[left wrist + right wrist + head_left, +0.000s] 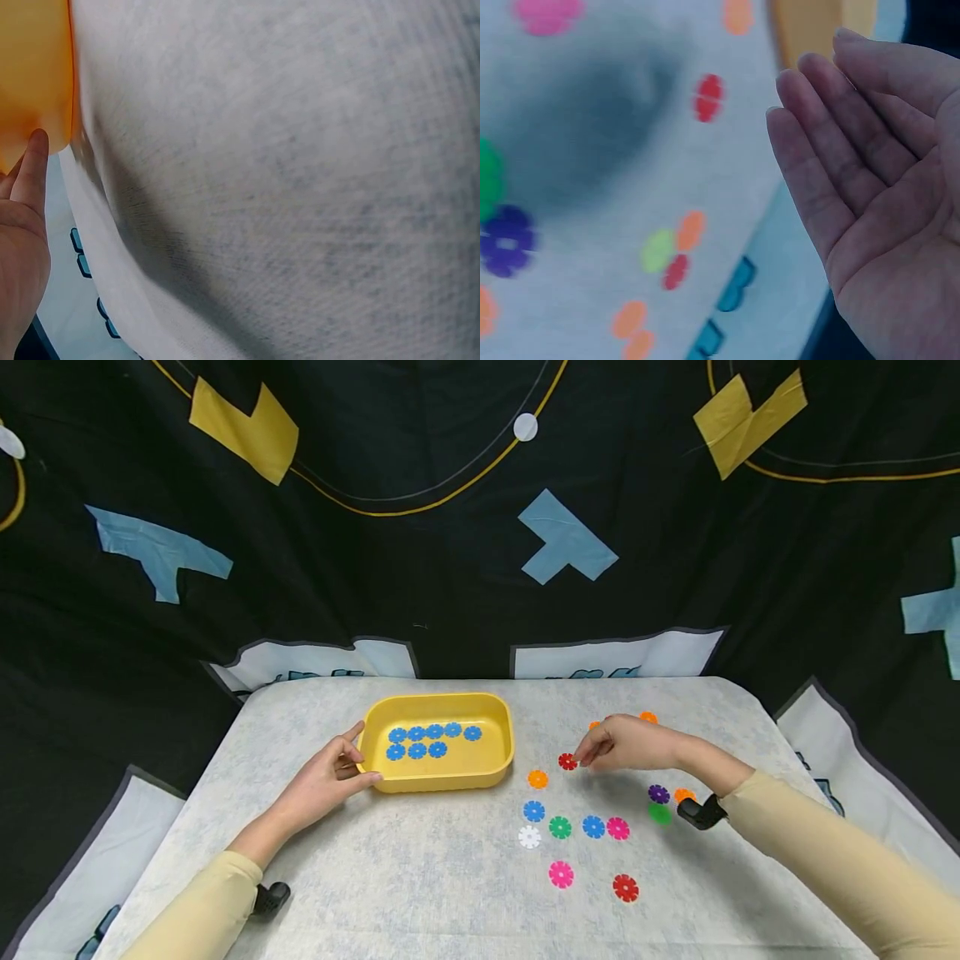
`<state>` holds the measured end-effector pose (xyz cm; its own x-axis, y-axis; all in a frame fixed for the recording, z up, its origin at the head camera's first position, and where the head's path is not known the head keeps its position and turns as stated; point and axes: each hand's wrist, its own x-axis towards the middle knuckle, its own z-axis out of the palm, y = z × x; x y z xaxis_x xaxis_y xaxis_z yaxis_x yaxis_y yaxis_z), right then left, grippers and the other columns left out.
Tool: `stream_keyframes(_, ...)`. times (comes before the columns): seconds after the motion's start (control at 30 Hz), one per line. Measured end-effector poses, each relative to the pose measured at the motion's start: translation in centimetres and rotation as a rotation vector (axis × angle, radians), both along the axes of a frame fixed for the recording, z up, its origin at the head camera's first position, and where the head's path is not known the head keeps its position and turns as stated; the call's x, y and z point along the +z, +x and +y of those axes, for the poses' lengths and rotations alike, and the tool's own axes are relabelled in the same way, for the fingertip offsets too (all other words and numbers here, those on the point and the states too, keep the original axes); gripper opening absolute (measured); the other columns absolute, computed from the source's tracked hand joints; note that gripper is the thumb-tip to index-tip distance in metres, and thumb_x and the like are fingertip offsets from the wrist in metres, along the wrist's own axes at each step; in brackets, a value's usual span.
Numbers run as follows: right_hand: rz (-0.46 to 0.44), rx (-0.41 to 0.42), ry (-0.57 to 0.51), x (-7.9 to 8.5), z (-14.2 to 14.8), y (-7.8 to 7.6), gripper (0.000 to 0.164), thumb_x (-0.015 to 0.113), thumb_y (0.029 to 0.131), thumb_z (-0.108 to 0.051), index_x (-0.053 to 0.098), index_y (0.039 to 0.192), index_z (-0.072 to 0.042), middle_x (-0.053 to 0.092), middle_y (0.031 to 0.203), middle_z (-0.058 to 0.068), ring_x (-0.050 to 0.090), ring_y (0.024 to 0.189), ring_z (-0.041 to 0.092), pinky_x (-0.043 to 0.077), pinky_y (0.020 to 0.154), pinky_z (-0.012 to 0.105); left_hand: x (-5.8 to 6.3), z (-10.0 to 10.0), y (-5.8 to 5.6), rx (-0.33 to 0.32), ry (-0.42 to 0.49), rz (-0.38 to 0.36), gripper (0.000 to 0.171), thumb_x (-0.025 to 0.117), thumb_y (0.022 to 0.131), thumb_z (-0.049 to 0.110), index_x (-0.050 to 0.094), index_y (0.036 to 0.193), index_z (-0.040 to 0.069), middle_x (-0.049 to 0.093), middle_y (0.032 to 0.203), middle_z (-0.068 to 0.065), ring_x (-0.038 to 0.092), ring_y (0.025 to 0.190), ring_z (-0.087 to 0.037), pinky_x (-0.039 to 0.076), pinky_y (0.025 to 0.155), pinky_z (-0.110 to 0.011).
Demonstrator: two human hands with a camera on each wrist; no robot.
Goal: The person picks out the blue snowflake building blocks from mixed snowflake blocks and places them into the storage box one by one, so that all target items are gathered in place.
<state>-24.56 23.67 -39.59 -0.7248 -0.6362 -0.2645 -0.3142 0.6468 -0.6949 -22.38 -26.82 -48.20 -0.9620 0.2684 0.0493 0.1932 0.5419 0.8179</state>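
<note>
My left hand (322, 781) is at the left end of the yellow tray (442, 785), with extended thumb and fingertips touching its outside. Against the tray wall (37, 67) in the left wrist view rests a straight thumb (31, 176). Several blue notched discs (435, 731) lie inside the tray in two rows. My right hand (633, 743) hovers above the table beside a red notched disc (567, 762). Its fingers (810, 172) are loosely extended in the right wrist view, and nothing shows between them.
Loose notched discs lie on the table's right half: orange (537, 779), blue (534, 811), green (560, 827), white (529, 837), pink (561, 874), red (626, 887) and purple (658, 794). More lie behind the right hand. A black curtain (450, 593) hangs behind the table.
</note>
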Motion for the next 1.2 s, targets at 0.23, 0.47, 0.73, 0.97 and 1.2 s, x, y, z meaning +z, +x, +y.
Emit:
stream_keyframes(0.23, 0.03, -0.028, 0.036, -2.8, 1.6, 2.9, 0.026, 0.08, 0.091, -0.014, 0.074, 0.115, -0.01, 0.071, 0.104, 0.002, 0.062, 0.093, 0.016, 0.055, 0.082, 0.029, 0.0, -0.1, -0.1, -0.013, 0.011, 0.0, 0.055, 0.081, 0.088, 0.044, 0.047, 0.105, 0.003, 0.021, 0.169, -0.007, 0.054, 0.133, -0.035, 0.051, 0.1, -0.033)
stream_keyframes(0.47, 0.043, -0.043, 0.016, -4.6, 1.9, 4.8, 0.03, 0.084, 0.087, -0.016, 0.071, 0.113, -0.012, 0.068, 0.106, -0.002, 0.061, 0.098, 0.021, 0.055, 0.086, 0.034, 0.1, -0.1, 0.1, -0.017, 0.018, 0.006, 0.056, 0.081, 0.088, 0.043, 0.047, 0.105, 0.003, 0.021, 0.169, -0.008, 0.054, 0.134, -0.035, 0.051, 0.1, -0.034)
stream_keyframes(0.73, 0.132, -0.04, 0.036, -6.2, 1.9, 5.5, 0.029, 0.087, 0.084, -0.023, 0.071, 0.108, -0.018, 0.065, 0.101, -0.006, 0.058, 0.094, 0.017, 0.053, 0.084, 0.031, 0.0, -0.1, -0.1, -0.014, 0.01, 0.009, 0.057, 0.081, 0.087, 0.044, 0.048, 0.106, 0.003, 0.022, 0.169, -0.008, 0.055, 0.132, -0.035, 0.051, 0.1, -0.034)
stream_keyframes(0.97, 0.165, -0.033, 0.043, -7.0, 1.6, 5.6, 0.034, 0.088, 0.082, -0.026, 0.069, 0.109, -0.019, 0.064, 0.105, -0.009, 0.058, 0.096, 0.013, 0.052, 0.085, 0.03, -0.1, -0.1, -0.1, -0.016, 0.007, 0.011, 0.055, 0.081, 0.087, 0.044, 0.047, 0.105, 0.005, 0.022, 0.169, -0.007, 0.055, 0.132, -0.034, 0.051, 0.1, -0.033)
stream_keyframes(1.2, 0.136, -0.067, 0.083, -7.3, 1.1, 5.7, 0.034, 0.089, 0.081, -0.029, 0.068, 0.108, -0.022, 0.06, 0.103, -0.008, 0.054, 0.097, 0.013, 0.05, 0.083, 0.029, -0.2, -0.2, -0.1, -0.012, -0.007, 0.016, 0.053, 0.081, 0.088, 0.045, 0.047, 0.104, 0.006, 0.023, 0.168, -0.008, 0.056, 0.131, -0.034, 0.051, 0.1, -0.033)
